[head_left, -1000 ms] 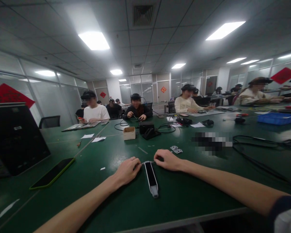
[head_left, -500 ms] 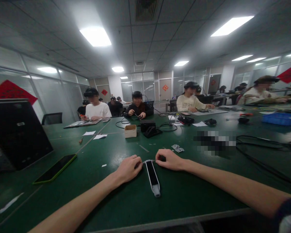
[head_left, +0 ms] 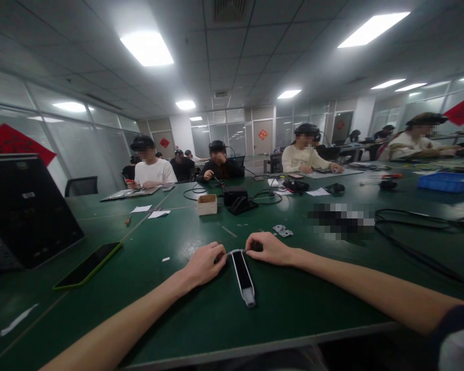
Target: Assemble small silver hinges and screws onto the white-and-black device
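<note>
A slim, pen-shaped device [head_left: 243, 274] with a long black screen and a white frame lies on the green table. Its pale, narrower tip points toward me. At its far end, a thin grey cord runs out to both sides. My left hand [head_left: 205, 263] rests just left of that end, thumb and fingers pinched on one side of the cord. From the right, my right hand [head_left: 268, 248] pinches the other side, its fingers curled. The fingertips hide the cord's ends, so its exact kind is unclear.
Beyond my hands lie small metal brackets [head_left: 283, 231], an open cardboard box [head_left: 208, 205] and a black device with cables [head_left: 235, 198]. A green-edged phone [head_left: 88, 265] and a black computer case [head_left: 29, 211] are at left. Black cables [head_left: 417, 252] and a blue tray [head_left: 448, 182] sit right.
The whole view has shifted slightly, so the table appears a little higher. Both my hands keep their pinch beside the device. The person opposite has raised one hand to the face.
</note>
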Motion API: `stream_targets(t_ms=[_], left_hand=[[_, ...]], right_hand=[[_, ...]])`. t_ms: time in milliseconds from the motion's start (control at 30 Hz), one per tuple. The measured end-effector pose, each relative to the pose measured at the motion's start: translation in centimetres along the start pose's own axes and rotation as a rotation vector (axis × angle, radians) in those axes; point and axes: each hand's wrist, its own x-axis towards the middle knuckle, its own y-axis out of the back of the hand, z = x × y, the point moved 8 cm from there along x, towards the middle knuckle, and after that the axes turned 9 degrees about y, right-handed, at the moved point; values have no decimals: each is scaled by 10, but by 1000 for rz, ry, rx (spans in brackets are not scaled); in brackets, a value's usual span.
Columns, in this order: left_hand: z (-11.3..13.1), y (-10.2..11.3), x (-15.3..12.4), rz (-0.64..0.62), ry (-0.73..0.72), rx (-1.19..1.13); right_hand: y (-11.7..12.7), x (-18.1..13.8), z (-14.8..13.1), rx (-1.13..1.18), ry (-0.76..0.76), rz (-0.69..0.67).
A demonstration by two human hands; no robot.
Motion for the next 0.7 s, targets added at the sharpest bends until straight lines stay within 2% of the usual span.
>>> stream_targets(t_ms=[400, 700], left_hand=[[-1, -1, 1, -1, -1, -10], [-3, -3, 2, -1, 2, 0]], right_hand=[[-4, 3, -1, 65, -6, 17], [-6, 4, -2, 9, 10, -5]])
